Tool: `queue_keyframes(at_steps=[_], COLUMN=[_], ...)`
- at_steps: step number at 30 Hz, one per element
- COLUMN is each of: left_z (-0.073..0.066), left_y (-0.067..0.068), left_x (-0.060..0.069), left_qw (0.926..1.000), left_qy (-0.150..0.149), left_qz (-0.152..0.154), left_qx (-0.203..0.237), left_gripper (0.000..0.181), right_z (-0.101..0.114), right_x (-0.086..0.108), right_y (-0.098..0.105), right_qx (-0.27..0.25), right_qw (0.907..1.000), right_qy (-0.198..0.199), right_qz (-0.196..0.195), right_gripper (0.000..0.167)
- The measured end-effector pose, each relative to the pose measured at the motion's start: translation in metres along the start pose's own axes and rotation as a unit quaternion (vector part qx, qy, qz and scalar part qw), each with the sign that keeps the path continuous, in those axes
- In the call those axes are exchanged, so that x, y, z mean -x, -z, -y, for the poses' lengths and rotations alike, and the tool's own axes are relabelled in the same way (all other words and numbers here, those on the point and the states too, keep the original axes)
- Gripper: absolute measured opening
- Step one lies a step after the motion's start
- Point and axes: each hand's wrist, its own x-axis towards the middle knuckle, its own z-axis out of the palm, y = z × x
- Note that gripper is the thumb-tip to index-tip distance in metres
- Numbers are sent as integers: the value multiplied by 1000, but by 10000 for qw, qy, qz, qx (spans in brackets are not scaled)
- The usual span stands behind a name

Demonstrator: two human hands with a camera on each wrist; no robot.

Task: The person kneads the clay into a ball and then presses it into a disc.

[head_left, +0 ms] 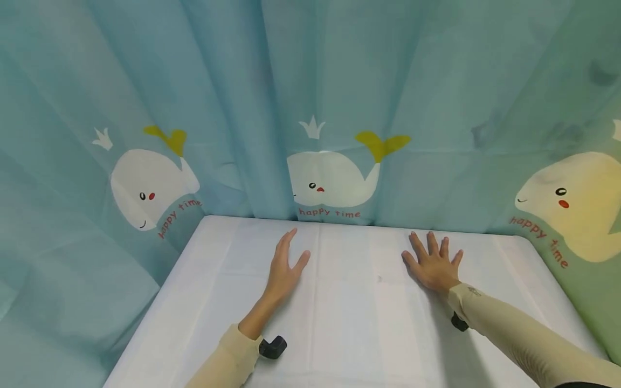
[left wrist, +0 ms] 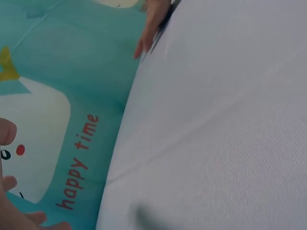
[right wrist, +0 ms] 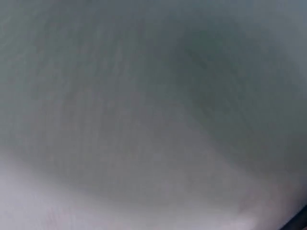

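Observation:
My left hand (head_left: pixel 283 274) is over the left-middle part of the white-covered table (head_left: pixel 349 323), thumb apart from the fingers, holding nothing. Whether it touches the cover I cannot tell. Farther right, my right hand (head_left: pixel 435 268) is spread with its palm down on the white surface near the back edge, with nothing in its grasp. In the left wrist view, fingers of the left hand (left wrist: pixel 17 211) show at the lower left, and the right hand (left wrist: pixel 154 24) appears at the top. The right wrist view is a grey blur with no hand discernible.
A blue-green curtain (head_left: pixel 339 64) printed with whales and "happy time" hangs behind the table's back edge and along both sides. A small black device (head_left: pixel 273 347) sits at the left wrist, and another black piece (head_left: pixel 459 322) at the right wrist. Beige sleeves cover both forearms.

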Motion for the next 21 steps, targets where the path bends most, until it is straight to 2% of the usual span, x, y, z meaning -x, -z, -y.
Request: queue_keyframes(at_steps=[6,9,11,13,18,21], left_z=[7,11,14,16,23,29], left_y=[3,8,11,15,30,39], left_x=[0,0,0,0,2,2], left_qw=[10000,10000,9998,9994,9953,9850], left_qy=[-44,-52,-107,-166,-340,-694], left_qz=[63,60,121,225,481,462], left_qx=[-50,-51,-124,-222,-768,-1510], left_gripper=[65,64,64,66,72,77], right_z=[-4,-1,1,-1,-17,-32], right_x=[1,-1,-1,2,29,54], right_y=[7,15,21,28,53,65], right_qx=[-341,-914,-1183,-1325,-808,-372], right_qw=[9993,9955,9927,9911,9914,9889], right_qy=[5,-28,-26,92,785,1018], right_qz=[139,254,227,19,-659,-1020], right_gripper=[85,85,85,83,79,84])
